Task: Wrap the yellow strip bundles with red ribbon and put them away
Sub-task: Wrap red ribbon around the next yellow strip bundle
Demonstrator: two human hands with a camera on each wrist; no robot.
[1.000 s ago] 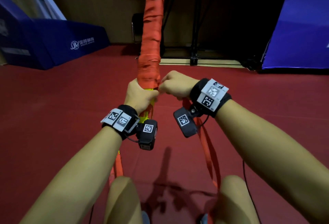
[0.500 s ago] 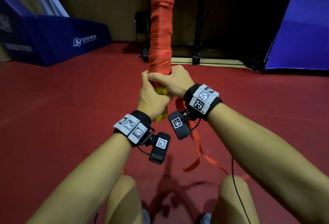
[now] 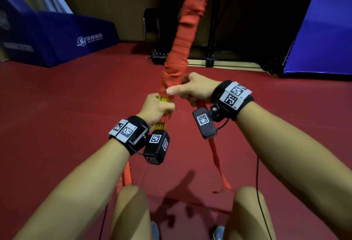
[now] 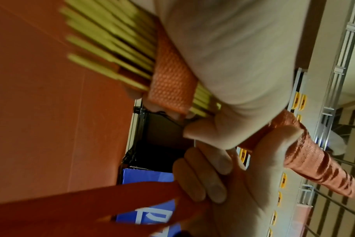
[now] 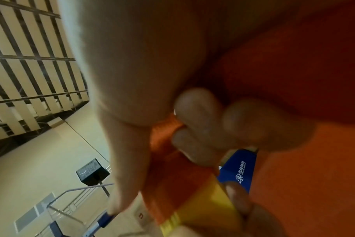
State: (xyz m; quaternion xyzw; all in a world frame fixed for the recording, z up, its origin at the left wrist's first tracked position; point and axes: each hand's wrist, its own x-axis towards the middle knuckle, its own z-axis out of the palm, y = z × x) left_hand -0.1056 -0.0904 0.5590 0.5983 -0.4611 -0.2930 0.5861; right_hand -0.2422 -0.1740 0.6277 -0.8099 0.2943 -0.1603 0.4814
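Above the red floor (image 3: 76, 106) rose the yellow strip bundle (image 3: 164, 99), likely stiff and light, its bare lower end gripped by the curled fingers of the left hand (image 3: 155, 109), while the right hand (image 3: 194, 89) pinched the soft red ribbon (image 3: 214, 150) just above.

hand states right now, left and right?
Left hand: closed, grips the yellow strip bundle just below the wrap.
Right hand: closed, holds the red ribbon, thumb against the wrapped part.

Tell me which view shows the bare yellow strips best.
The left wrist view: the yellow strips show singly, close up, beside the red ribbon. The head view shows short bits around the left hand; the right wrist view, a blurred patch.
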